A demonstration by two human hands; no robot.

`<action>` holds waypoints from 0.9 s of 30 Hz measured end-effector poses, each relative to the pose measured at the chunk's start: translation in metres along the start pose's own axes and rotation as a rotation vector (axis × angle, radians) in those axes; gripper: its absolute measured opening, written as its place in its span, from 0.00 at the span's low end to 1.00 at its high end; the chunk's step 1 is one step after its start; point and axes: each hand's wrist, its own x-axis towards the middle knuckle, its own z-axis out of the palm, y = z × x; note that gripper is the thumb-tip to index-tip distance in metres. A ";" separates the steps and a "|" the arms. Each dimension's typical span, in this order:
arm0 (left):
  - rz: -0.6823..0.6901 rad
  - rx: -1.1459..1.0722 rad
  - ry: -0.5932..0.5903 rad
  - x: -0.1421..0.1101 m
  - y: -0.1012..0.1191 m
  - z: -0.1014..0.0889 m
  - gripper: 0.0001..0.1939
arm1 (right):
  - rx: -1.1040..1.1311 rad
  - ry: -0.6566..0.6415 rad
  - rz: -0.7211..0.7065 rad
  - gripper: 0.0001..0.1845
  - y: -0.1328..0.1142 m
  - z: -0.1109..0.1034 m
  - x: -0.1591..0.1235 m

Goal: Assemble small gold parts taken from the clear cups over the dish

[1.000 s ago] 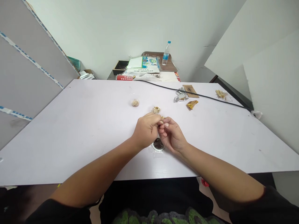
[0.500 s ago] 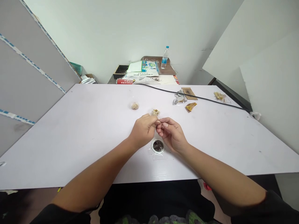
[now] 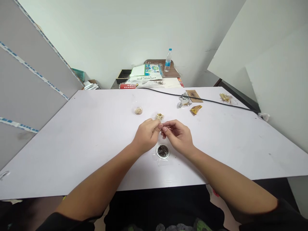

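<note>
Above the middle of the white table (image 3: pixel 101 122), my left hand (image 3: pixel 146 135) is closed, thumb pressed on its curled fingers. My right hand (image 3: pixel 180 135) meets it at the fingertips in a pinch. Whatever lies between the fingers is too small or hidden to make out. Just beyond the hands sits a small gold and pale cluster (image 3: pixel 159 116), partly covered by the left knuckles. Nearer to me, below the hands, a round dark disc with a white rim (image 3: pixel 163 151) lies on clear plastic film. A little round container of pale bits (image 3: pixel 138 110) stands to the left.
A black cable (image 3: pixel 166 93) runs across the table's far side. Near it lie a brown card (image 3: pixel 194 96), a silver packet (image 3: pixel 184 102), a gold-brown wrapper (image 3: pixel 196 109) and a gold bundle (image 3: pixel 225 97). Behind the table, a water bottle (image 3: pixel 167 61) stands on a brown tray (image 3: pixel 175 73).
My right thumb has come down against the left fingertips, and the right fingers have shifted slightly. The objects on the table keep their places; the view has tilted a little.
</note>
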 end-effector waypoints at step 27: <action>0.080 0.030 0.032 0.003 0.004 -0.005 0.13 | -0.151 0.098 -0.031 0.09 0.009 -0.002 -0.001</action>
